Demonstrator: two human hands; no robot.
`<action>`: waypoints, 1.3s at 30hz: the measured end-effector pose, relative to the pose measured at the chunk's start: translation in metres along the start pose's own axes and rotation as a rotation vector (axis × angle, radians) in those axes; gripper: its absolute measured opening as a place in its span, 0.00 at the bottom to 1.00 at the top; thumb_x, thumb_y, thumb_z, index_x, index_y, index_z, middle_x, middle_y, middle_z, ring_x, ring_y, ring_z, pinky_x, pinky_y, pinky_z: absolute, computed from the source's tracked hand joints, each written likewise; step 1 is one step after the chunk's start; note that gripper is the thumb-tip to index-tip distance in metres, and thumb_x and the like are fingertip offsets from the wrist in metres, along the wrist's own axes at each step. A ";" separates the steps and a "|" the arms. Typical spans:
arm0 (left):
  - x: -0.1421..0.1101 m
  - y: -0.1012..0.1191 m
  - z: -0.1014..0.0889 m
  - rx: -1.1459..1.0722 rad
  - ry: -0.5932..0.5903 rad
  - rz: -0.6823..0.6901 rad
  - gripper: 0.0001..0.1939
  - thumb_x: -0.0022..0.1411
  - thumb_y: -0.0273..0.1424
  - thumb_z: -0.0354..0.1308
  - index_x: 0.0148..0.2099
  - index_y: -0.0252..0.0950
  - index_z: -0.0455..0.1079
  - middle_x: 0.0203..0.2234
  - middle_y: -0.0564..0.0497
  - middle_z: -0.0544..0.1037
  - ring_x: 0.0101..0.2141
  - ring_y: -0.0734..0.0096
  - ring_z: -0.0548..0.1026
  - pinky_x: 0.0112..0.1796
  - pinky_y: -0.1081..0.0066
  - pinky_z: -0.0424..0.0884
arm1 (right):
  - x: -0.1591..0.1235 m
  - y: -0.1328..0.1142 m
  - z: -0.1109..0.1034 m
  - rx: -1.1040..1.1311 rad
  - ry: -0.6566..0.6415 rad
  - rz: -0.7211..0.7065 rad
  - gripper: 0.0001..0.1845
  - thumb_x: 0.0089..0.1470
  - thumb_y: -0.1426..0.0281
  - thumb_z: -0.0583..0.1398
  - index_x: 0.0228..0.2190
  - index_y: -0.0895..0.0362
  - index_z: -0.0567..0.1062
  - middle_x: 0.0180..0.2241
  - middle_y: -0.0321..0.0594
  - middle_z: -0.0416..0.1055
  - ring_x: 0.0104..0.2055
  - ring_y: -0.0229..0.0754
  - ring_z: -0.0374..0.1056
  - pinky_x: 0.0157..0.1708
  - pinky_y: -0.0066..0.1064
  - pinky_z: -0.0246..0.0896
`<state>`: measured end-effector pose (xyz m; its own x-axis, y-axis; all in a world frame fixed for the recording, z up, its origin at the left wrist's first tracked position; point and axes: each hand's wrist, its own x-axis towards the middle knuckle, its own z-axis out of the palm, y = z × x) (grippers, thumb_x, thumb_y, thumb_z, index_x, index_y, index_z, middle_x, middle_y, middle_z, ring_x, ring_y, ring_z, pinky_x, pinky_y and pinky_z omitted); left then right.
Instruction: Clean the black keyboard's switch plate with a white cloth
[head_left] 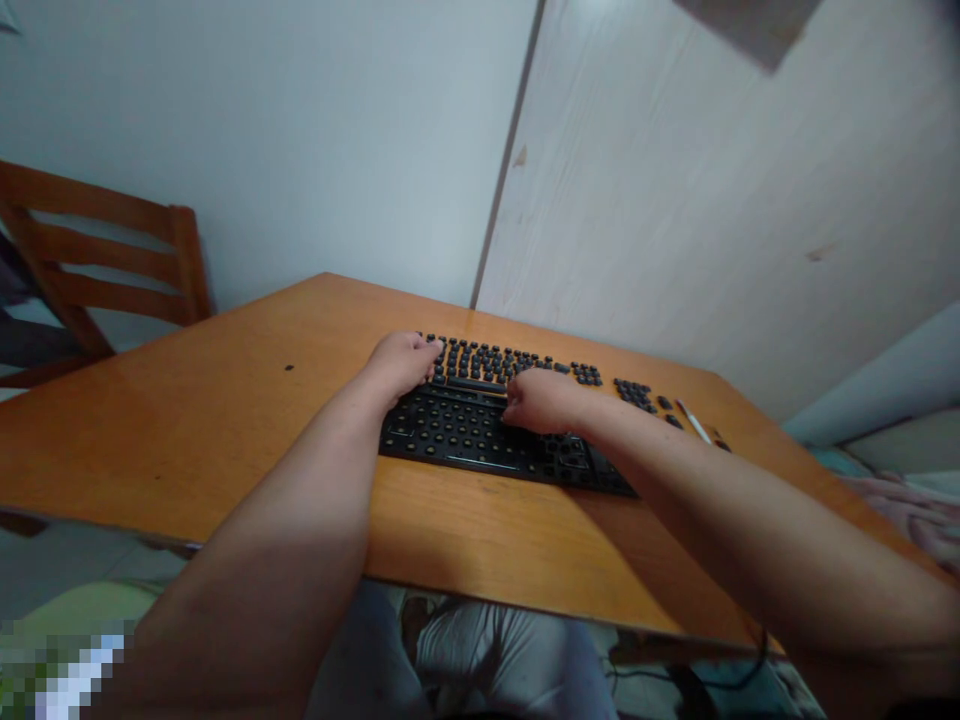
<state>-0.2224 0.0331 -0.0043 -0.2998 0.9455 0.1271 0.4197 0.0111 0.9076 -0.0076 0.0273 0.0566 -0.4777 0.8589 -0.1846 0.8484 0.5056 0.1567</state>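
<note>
A black keyboard base (pixel 461 445) without its keycaps lies on the wooden table. Loose black keycaps (pixel 487 362) are laid out in rows just behind it, with the long spacebar (pixel 476 385) closest to the base. At the left end of these rows my left hand (pixel 405 362) is closed, fingertips pinched together among the keycaps. Over the upper middle of the base, my right hand (pixel 541 400) has its fingers curled in a pinch, pointing down at the board. Whatever either hand may hold is too small or hidden to make out.
More keycaps (pixel 634 392) lie in groups to the right, beside a white pen-like stick (pixel 694 422). One small dark piece (pixel 289 368) sits alone on the left of the table (pixel 210 420). A wooden chair (pixel 112 260) stands at the far left; a wall rises behind.
</note>
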 end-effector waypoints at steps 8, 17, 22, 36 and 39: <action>0.002 -0.003 -0.001 0.001 0.000 0.005 0.16 0.58 0.42 0.59 0.25 0.37 0.70 0.19 0.51 0.76 0.19 0.72 0.68 0.24 0.72 0.60 | -0.013 0.017 0.006 0.033 0.017 0.054 0.14 0.50 0.63 0.60 0.35 0.56 0.81 0.36 0.48 0.79 0.35 0.48 0.73 0.32 0.34 0.64; 0.007 -0.010 -0.002 0.082 0.001 0.051 0.17 0.57 0.44 0.58 0.25 0.37 0.71 0.20 0.49 0.77 0.19 0.72 0.68 0.23 0.72 0.58 | -0.022 0.034 0.010 0.044 -0.002 0.095 0.13 0.50 0.63 0.60 0.33 0.56 0.81 0.35 0.47 0.78 0.34 0.48 0.73 0.30 0.35 0.63; 0.006 -0.009 -0.002 0.085 -0.005 0.048 0.17 0.58 0.44 0.58 0.24 0.37 0.71 0.21 0.49 0.78 0.19 0.71 0.69 0.24 0.72 0.59 | -0.023 0.048 0.017 0.041 0.003 0.106 0.13 0.49 0.62 0.60 0.33 0.55 0.80 0.34 0.45 0.78 0.34 0.49 0.73 0.28 0.34 0.61; 0.010 -0.013 -0.002 0.156 -0.009 0.048 0.17 0.58 0.45 0.56 0.27 0.37 0.71 0.23 0.48 0.79 0.21 0.69 0.71 0.24 0.71 0.62 | -0.039 0.066 0.018 0.011 -0.005 0.148 0.14 0.50 0.62 0.60 0.36 0.54 0.81 0.37 0.46 0.79 0.38 0.50 0.73 0.31 0.33 0.61; 0.011 -0.014 -0.002 0.165 -0.013 0.048 0.17 0.58 0.45 0.56 0.27 0.37 0.71 0.24 0.48 0.79 0.22 0.69 0.71 0.25 0.71 0.62 | -0.043 0.067 0.018 -0.015 -0.002 0.134 0.14 0.51 0.62 0.60 0.37 0.54 0.80 0.38 0.47 0.79 0.39 0.50 0.73 0.31 0.33 0.60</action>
<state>-0.2331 0.0423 -0.0145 -0.2650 0.9505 0.1624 0.5686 0.0180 0.8224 0.0743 0.0227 0.0578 -0.3597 0.9188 -0.1626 0.9013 0.3872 0.1941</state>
